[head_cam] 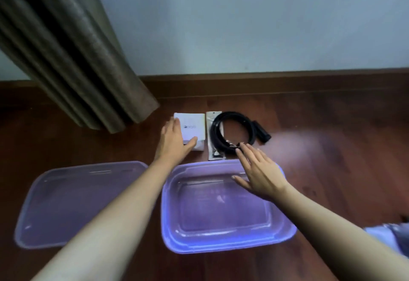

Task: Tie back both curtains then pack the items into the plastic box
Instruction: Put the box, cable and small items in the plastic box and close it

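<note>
- One brown-olive pleated fabric curtain [73, 59] hung at the upper left, and its lower edge came down to the dark wooden floor [332, 148].
- One purple translucent rectangular plastic box [221, 247] stood open on the floor, in the near middle.
- One flat translucent purple lid [77, 203] lay just beside the box on its left, separate from it.
- Three items lay in a row on the floor past the far rim of the box, all of them outside it.
- The first was one small white cardboard carton [194, 128] with a small dark print, at the left of the row.
- The second was one narrow flat clear packet [211, 117] in the middle. Something dark was inside it, but I could not tell what.
- The third was one black coiled cable [232, 115] at the right. It partly covered the packet, and a black block-shaped end [263, 132] lay at its right side.
- Two bare hands were in view.
- The left hand [174, 143] was spread wide. Its straight fingers lay along the left side of the carton and the thumb lay across the near part of it.
- The right hand [259, 170] was flat and open above the far rim of the box. Its fingertips [242, 145] reached the near edge of the cable coil and it held nothing.
- Behind everything stood one pale blue wall [243, 26] with a brown skirting board [265, 81].
</note>
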Tool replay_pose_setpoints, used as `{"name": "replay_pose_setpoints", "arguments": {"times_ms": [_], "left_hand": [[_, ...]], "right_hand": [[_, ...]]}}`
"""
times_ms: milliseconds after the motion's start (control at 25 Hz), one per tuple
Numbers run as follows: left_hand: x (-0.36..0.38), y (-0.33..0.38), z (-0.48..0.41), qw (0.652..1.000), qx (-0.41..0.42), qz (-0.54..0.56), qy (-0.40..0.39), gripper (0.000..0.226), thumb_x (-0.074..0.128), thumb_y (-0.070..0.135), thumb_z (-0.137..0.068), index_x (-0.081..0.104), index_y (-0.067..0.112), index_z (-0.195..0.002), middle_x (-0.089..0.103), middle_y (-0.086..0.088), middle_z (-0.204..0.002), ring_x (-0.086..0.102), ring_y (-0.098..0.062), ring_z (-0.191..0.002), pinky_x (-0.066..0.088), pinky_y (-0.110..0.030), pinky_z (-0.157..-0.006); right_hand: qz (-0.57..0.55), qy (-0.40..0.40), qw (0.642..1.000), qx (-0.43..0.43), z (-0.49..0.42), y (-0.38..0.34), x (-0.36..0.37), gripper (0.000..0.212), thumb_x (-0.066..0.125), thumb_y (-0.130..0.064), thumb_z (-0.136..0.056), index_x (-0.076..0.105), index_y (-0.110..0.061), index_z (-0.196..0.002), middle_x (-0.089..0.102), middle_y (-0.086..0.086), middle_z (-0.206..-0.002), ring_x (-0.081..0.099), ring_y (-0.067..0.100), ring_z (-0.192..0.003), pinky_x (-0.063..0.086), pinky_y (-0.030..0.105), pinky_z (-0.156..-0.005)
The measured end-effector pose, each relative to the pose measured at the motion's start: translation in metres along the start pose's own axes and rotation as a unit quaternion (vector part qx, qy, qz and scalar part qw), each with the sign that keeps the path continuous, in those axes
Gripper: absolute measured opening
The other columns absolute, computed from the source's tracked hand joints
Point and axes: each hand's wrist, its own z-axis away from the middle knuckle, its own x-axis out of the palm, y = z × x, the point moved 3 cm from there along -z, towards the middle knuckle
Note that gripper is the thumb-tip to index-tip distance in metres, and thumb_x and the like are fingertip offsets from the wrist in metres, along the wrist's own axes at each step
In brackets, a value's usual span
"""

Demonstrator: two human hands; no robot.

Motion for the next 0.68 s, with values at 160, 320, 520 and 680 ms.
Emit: {"name": "replay_pose_setpoints", "arguments": {"times_ms": [160, 320, 520, 680], "left_hand": [[0.027, 0.011, -0.022, 0.998, -0.069, -0.006, -0.007, 0.112, 0.062, 0.066, -0.072, 0.007, 0.006, -0.148, 0.004, -0.021, -0.156, 0.007, -0.04, -0.142, 0.01, -0.043, -0.116], [0.045, 0.013, -0.03, 0.994, -0.081, -0.068, -0.038, 0.102, 0.059, 0.074, -0.067, 0.018, 0.027, -0.148, -0.002, -0.014, -0.157, 0.018, -0.045, -0.136, 0.027, -0.048, -0.11], [0.053, 0.012, -0.033, 0.987, -0.101, -0.119, -0.034, 0.078, 0.06, 0.06, -0.075, 0.03, 0.032, -0.142, -0.001, -0.019, -0.156, 0.03, -0.05, -0.125, 0.034, -0.048, -0.103], [0.035, 0.017, -0.034, 0.99, -0.137, -0.037, -0.005, 0.078, 0.047, 0.061, -0.068, 0.037, 0.032, -0.139, 0.017, -0.02, -0.152, 0.034, -0.046, -0.125, 0.03, -0.042, -0.103]], "right_hand": [[-0.011, 0.008, 0.999, 0.033, 0.037, 0.034, 0.023, 0.082, 0.012, -0.06, -0.093, 0.052, 0.001, -0.129, 0.051, 0.019, -0.136, 0.05, 0.031, -0.125, 0.026, 0.038, -0.107], [-0.021, -0.011, 0.998, 0.052, 0.049, 0.045, 0.049, 0.087, 0.012, -0.066, -0.09, 0.045, 0.0, -0.135, 0.042, 0.018, -0.144, 0.044, 0.031, -0.131, 0.022, 0.039, -0.109], [-0.043, 0.023, 0.997, 0.065, 0.05, 0.045, 0.06, 0.088, 0.013, -0.069, -0.088, 0.038, -0.004, -0.141, 0.034, 0.013, -0.149, 0.035, 0.027, -0.137, 0.019, 0.039, -0.11], [-0.053, 0.04, 0.996, 0.061, 0.051, 0.047, 0.067, 0.091, 0.017, -0.072, -0.084, 0.03, -0.004, -0.144, 0.026, 0.013, -0.152, 0.025, 0.026, -0.14, 0.016, 0.037, -0.112]]}}
